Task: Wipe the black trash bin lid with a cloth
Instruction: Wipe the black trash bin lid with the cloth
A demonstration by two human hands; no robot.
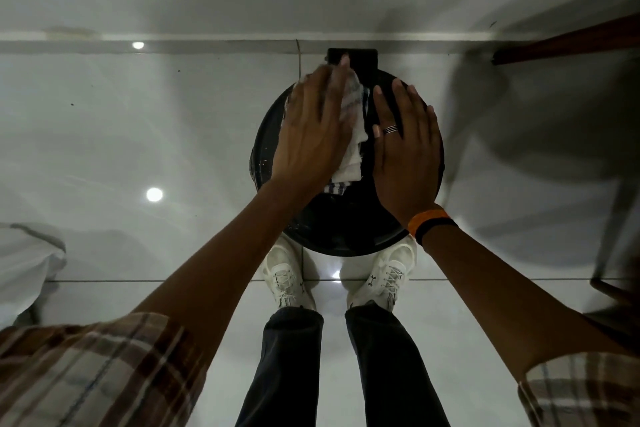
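Note:
The round black trash bin lid (339, 222) lies straight below me, close to the wall, with its hinge block (360, 57) at the far side. A white cloth with blue stripes (349, 135) is spread on the lid's left half. My left hand (311, 128) lies flat on the cloth with fingers stretched toward the hinge, pressing it onto the lid. My right hand (405, 146), wearing a ring and an orange and black wristband, rests flat on the lid's right half, fingers apart, holding nothing.
My white shoes (287, 281) stand on the glossy tiled floor (138, 156) just before the bin. A dark wooden furniture edge (568, 42) and a leg (613, 246) are at the right. White fabric (27, 260) lies at the left edge.

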